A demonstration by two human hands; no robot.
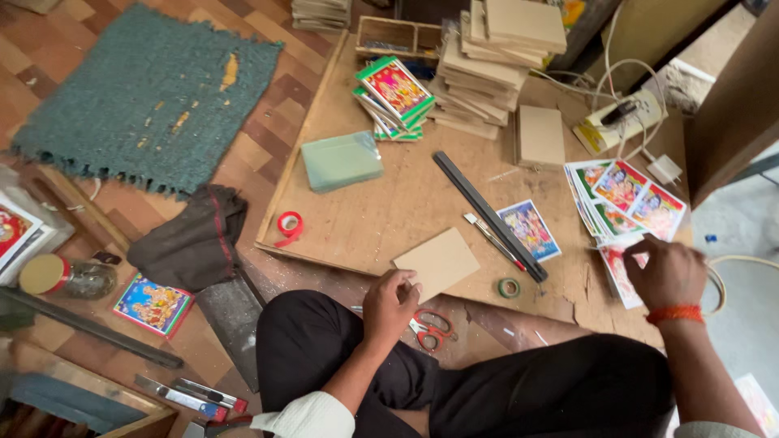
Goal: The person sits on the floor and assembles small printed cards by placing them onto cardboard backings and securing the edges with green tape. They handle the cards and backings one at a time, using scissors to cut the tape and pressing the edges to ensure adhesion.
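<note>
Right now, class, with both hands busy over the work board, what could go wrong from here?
1. The left hand pinches only a corner of the small board; it may slip.
2. The right hand could scatter the fanned prints.
3. The scissors lie close to the knee and might jab.

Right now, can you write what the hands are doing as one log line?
left hand: holds small board | right hand: picks at colourful prints | between: black ruler

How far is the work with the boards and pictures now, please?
No picture lies on a board yet, as far as shows. The left hand holds a small tan board; the right hand picks at the fanned colour prints. A stack of boards and more prints wait.
</note>
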